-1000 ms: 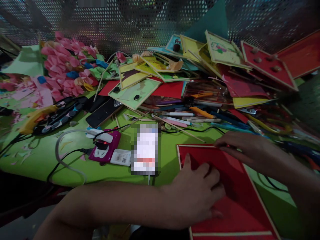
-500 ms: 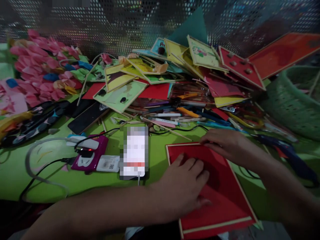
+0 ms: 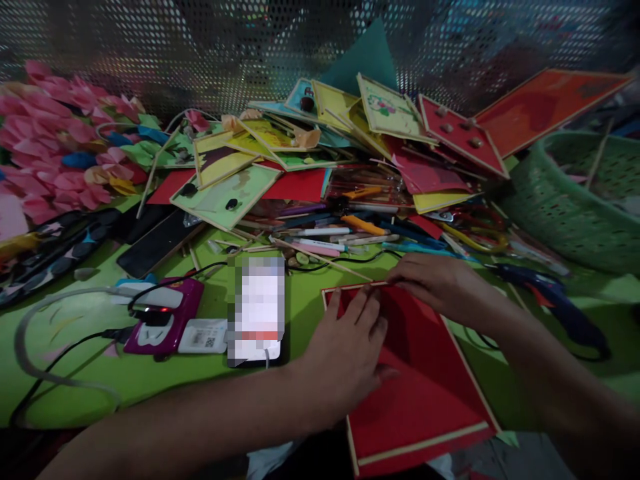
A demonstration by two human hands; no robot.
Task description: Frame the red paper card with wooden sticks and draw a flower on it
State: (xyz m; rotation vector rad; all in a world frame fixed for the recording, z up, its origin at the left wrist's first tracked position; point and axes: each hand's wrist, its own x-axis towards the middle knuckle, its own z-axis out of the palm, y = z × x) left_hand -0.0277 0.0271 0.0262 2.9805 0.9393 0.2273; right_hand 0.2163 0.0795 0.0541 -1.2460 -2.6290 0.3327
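A red card (image 3: 425, 373) edged with thin wooden sticks lies in front of me, its near end at the table's front edge. My left hand (image 3: 347, 347) rests on its left part, fingers spread, with fingertips near the top strip. At the far top edge, my right hand (image 3: 433, 283) has its fingers bent over the corner and pressed down on the wooden strip there. Its fingertips are partly hidden, so I cannot make out whether they pinch the strip or only press it.
Left of the card lie a lit phone (image 3: 257, 307) and a purple power strip (image 3: 165, 317) with cables. A blue glue gun (image 3: 555, 307) is at the right, near a green basket (image 3: 565, 193). Framed cards (image 3: 395, 113), markers (image 3: 320, 247) and pink paper flowers (image 3: 65, 133) fill the back.
My left hand has slid up the red card toward its top edge. The right hand stays at the top corner. The whole view has shifted slightly, so things appear further left.
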